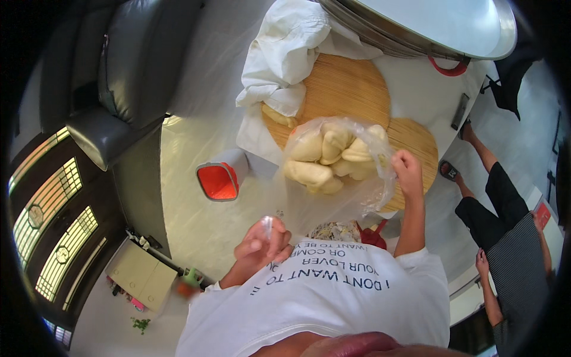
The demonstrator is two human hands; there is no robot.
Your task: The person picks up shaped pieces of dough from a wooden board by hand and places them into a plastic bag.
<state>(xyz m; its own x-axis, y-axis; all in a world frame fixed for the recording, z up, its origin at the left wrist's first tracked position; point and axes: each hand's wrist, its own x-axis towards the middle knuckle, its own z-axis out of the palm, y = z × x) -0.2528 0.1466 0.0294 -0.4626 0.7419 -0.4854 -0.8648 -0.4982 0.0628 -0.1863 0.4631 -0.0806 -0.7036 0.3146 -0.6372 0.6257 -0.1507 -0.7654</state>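
Note:
A clear plastic bag (351, 199) with several pale folded buns (312, 174) in it rests over the near part of a round wooden board (351, 83). My right hand (408, 168) is closed on the bag's right edge, thumb and fingers pinched together. In front of my shirt, my left hand (262, 241) has its fingers curled around a shiny piece of the same clear plastic. A white cloth (285, 47) covers the board's far left part, and a pale bun (279, 116) shows from under its edge.
A large metal pot (416, 35) with a red handle (449, 66) stands at the far right of the table. Left of the board is a grey bin with a red inside (219, 181). Another person (505, 232) is at the right; a dark sofa (128, 89) stands far left.

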